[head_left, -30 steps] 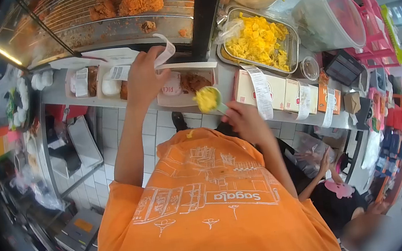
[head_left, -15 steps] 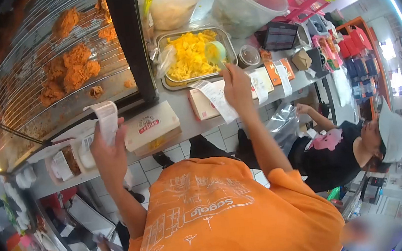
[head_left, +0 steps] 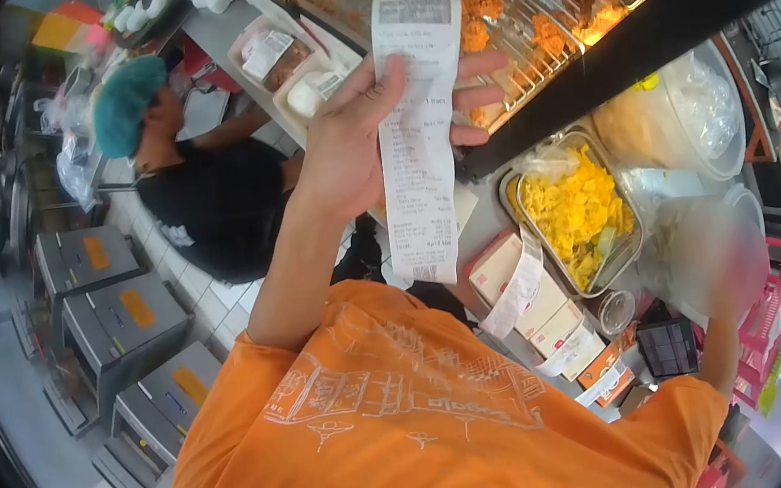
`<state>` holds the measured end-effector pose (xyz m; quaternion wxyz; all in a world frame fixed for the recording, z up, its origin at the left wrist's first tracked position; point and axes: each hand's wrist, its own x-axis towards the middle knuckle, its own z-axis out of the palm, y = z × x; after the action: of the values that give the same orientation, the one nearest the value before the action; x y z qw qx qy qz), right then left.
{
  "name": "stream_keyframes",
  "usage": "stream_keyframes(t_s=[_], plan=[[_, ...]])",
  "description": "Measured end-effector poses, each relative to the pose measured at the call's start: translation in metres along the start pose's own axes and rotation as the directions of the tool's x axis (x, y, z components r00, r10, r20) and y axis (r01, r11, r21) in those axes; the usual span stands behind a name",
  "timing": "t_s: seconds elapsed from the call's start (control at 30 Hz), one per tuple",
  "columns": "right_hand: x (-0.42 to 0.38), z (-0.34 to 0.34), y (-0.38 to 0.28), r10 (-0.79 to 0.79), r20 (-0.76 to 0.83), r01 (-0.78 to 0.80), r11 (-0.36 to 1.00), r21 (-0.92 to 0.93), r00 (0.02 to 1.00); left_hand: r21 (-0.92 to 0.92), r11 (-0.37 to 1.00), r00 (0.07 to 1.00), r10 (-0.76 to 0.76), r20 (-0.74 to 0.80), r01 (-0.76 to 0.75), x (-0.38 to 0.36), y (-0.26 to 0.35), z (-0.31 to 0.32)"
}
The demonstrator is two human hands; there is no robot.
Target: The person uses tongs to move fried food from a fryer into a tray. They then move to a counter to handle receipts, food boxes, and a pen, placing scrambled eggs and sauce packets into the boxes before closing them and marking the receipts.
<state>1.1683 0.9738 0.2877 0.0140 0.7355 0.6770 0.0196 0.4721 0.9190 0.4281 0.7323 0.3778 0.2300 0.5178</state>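
A long white receipt (head_left: 422, 182), printed in small dark type, runs almost flat between the left thumb (head_left: 390, 83) and the spread left fingers (head_left: 480, 96) behind it — its lower end reaching past them. A big, see-through tub (head_left: 678, 243) — contents blurred — sits by the blurred right fingers (head_left: 729, 285).

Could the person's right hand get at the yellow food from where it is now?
Probably yes: the right hand is at the clear tub beside the yellow food, which is mostly uncovered. The hand is too blurred to tell whether it is free.
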Motion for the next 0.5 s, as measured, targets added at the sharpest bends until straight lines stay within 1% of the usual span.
stream_keyframes(t_s=[0.03,0.1,0.13,0.2,0.23,0.27,0.3,0.33,0.37,0.4,0.47,0.5], plan=[[-0.007,0.007,0.006,-0.023,-0.002,0.023,0.999,-0.029,1.000,0.004,1.000,1.000,-0.011,-0.003,0.011,-0.003,-0.003,0.003],[-0.012,0.007,0.015,-0.065,-0.034,0.061,0.993,-0.099,0.997,-0.094,0.993,0.997,0.068,-0.031,-0.071,-0.004,-0.005,0.006],[-0.018,0.004,0.021,-0.083,-0.046,0.076,0.987,-0.139,0.995,-0.098,0.993,0.998,0.066,-0.021,-0.068,-0.007,-0.005,0.008],[-0.047,-0.011,0.040,-0.090,-0.067,0.072,0.969,-0.238,0.994,0.005,0.999,0.993,0.051,-0.104,-0.051,-0.012,-0.002,0.014],[-0.087,-0.026,0.059,-0.054,-0.073,0.030,0.954,-0.297,0.996,0.033,0.999,0.992,0.039,-0.120,-0.036,-0.015,0.000,0.014],[-0.099,-0.037,0.073,-0.185,-0.213,0.086,0.911,-0.404,0.959,0.021,0.999,0.990,0.031,-0.139,-0.029,-0.020,0.000,0.011],[-0.115,-0.070,0.041,0.140,-0.288,-0.122,0.989,0.081,0.947,0.018,0.999,0.985,0.031,-0.170,-0.028,-0.023,0.001,0.006],[-0.123,-0.117,-0.037,0.434,-0.225,-0.249,0.791,0.559,0.872,0.008,1.000,0.991,0.011,-0.135,-0.010,-0.024,0.004,0.001],[-0.142,-0.157,-0.108,0.465,-0.201,-0.216,0.697,0.683,0.862,0.039,0.999,0.986,0.030,-0.166,-0.023,-0.028,0.008,-0.006],[-0.164,-0.183,-0.173,0.486,-0.173,-0.174,0.589,0.789,0.857,0.070,0.997,0.978,0.051,-0.203,-0.037,-0.035,0.012,-0.015],[-0.209,-0.194,-0.261,0.391,0.004,-0.194,0.448,0.873,0.920,0.059,0.998,0.980,0.038,-0.196,-0.027,-0.049,0.019,-0.037],[-0.226,-0.201,-0.318,0.141,0.258,-0.288,0.281,0.915,0.956,0.059,0.998,0.980,0.040,-0.197,-0.029,-0.057,0.024,-0.051]])
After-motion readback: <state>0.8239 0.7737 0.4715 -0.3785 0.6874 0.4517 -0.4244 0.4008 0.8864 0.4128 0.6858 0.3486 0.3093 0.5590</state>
